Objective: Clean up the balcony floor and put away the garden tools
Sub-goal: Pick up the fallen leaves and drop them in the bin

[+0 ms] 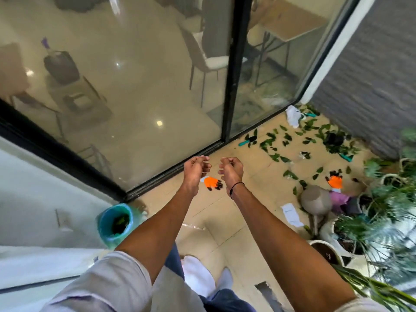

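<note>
Our left hand point(196, 165) and right hand point(230, 168) hang loosely curled and hold nothing, so we might slip on the green leaves point(273, 140) scattered near the teal-handled trowel point(247, 141) on the tan tiled floor point(236, 212).

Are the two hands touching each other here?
Apart. The head view shows bare floor between the left hand and right hand; both hold nothing.

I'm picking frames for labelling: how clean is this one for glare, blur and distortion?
Head view: wide-angle bending bows the door frame; the glass is hazy with bright ceiling-light spots; the plants at right are smeared; both hands and scattered leaves stay fairly sharp.
</note>
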